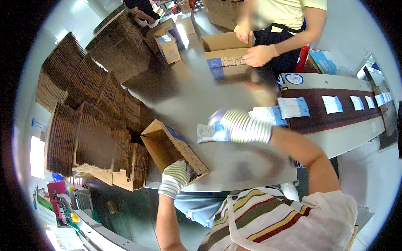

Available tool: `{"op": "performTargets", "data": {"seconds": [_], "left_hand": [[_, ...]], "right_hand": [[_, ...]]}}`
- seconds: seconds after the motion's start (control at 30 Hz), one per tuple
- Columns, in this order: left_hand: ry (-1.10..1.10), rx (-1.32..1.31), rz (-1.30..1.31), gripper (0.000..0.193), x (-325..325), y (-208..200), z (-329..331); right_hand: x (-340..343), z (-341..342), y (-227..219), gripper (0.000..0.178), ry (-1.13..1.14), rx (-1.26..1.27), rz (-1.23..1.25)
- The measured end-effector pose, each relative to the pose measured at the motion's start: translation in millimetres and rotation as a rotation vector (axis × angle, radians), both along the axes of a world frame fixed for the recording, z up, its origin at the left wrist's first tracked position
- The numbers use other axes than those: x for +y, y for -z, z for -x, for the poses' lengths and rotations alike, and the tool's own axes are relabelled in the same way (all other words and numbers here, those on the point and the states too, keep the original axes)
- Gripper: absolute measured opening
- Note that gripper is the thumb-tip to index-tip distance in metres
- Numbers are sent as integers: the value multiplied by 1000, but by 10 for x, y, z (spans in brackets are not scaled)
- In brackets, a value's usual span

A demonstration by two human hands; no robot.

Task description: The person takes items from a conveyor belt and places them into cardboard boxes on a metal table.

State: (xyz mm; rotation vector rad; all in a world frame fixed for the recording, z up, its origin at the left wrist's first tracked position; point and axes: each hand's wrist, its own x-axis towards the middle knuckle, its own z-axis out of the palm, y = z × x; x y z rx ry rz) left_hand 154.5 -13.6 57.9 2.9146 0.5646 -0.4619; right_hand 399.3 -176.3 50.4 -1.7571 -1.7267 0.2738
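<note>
A cardboard box [169, 148] stands open and slanted near the front edge of the metal table. My left hand [175, 179], in a striped glove, grips its near end, with the fingers partly hidden at the rim. Over the table to the right of the box, my right hand [245, 126], also gloved, is closed on a small white-and-blue packet [205, 133] that sticks out to its left. The fingertips there are smeared by motion. More packets [268, 113] lie just beyond that hand, at the conveyor's end.
Single packets [332, 104] lie along the dark conveyor belt [314, 121] at the right. Tall stacks of flattened cardboard [96, 138] line the left side. Across the metal table [188, 94], a co-worker's hands [259, 55] handle another open box [226, 52]. Further boxes [168, 48] stand at the back.
</note>
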Motion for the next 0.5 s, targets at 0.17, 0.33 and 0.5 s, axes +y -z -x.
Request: {"op": "performTargets", "data": {"seconds": [0.17, 0.33, 0.5], "left_hand": [[-44, -39, -22, 28, -56, 97, -13], [-57, -21, -4, 25, 24, 212, 85], [-74, -87, 51, 26, 24, 152, 112]], "right_hand": [[-703, -1689, 642, 63, 38, -416, 785], [-630, -1409, 782, 87, -18, -104, 1221], [-662, 15, 94, 62, -77, -509, 873]]}}
